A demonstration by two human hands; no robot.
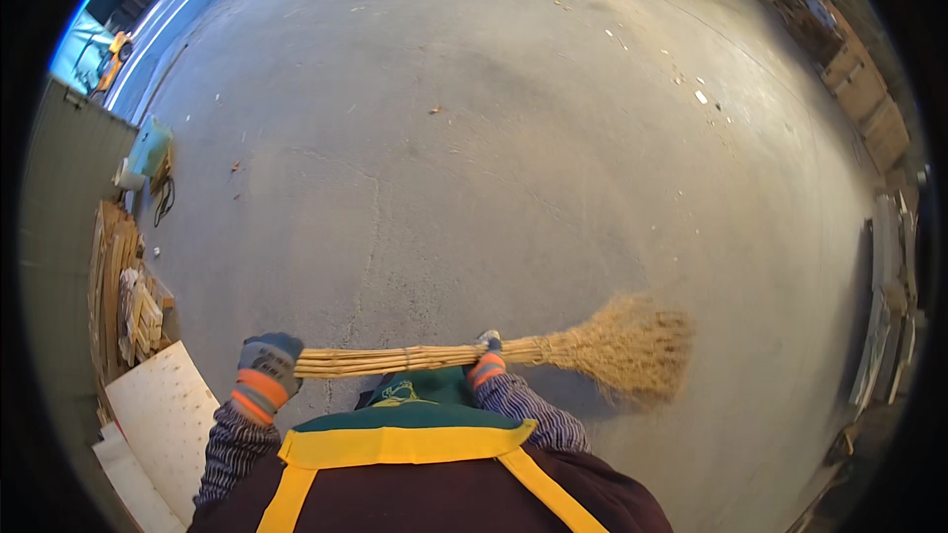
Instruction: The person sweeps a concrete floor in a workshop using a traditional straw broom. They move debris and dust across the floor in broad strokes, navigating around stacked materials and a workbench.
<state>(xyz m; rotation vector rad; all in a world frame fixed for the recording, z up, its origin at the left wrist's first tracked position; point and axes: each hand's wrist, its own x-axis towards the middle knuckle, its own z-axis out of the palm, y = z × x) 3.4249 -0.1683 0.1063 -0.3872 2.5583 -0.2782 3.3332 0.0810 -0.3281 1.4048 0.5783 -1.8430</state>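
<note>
Beside stacked boards (123,286) — 2 gloved hands (left hand (267,363), right hand (487,360)) clenched round broom (553,347).

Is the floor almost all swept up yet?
Not yet. The concrete floor near the person looks mostly free of bits. Both gloved hands, left hand and right hand, grip the straw broom, its bristles low on the right. Small scraps still dot the far floor.

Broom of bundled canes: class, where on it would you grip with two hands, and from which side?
Grip the broom on its tied cane shaft, hands apart, from the near side; it lies level across the body, bristles rightward. The left hand takes the bare end, the right hand near the bristles.
</note>
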